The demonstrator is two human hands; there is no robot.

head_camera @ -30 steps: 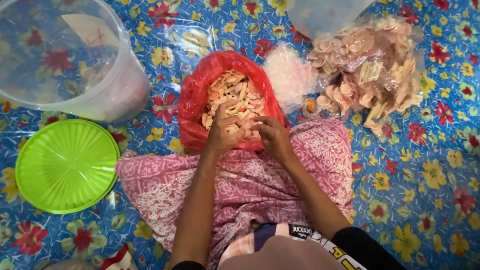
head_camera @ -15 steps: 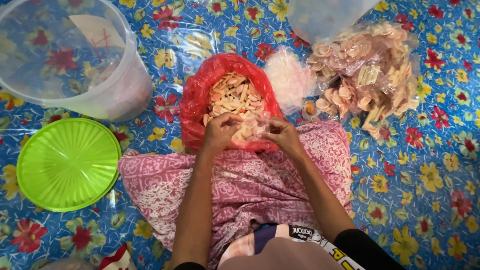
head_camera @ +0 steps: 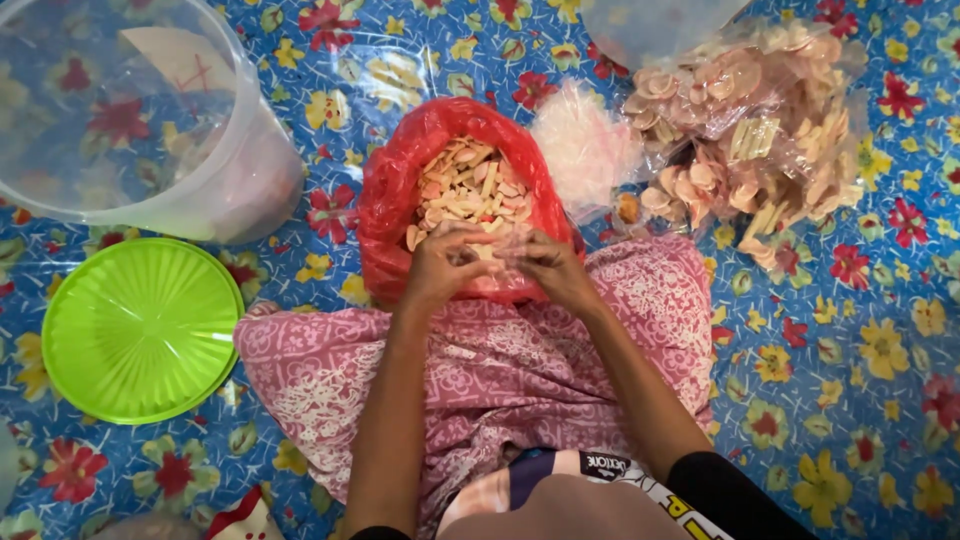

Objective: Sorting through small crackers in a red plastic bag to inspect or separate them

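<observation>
Crackers (head_camera: 470,190) in the red bag (head_camera: 395,190), both my hands at its near rim.

Nearest me, my pink patterned lap cloth (head_camera: 500,370); on its far edge my left hand (head_camera: 440,268) and right hand (head_camera: 545,265) have drawn together since a second ago, fingers curled on a small clump of crackers. Green lid (head_camera: 140,330) lies left, near; the clear tub (head_camera: 130,120) beyond. Far right, clear packets (head_camera: 760,130) crowd the floral mat (head_camera: 850,400); open mat lies right.
</observation>
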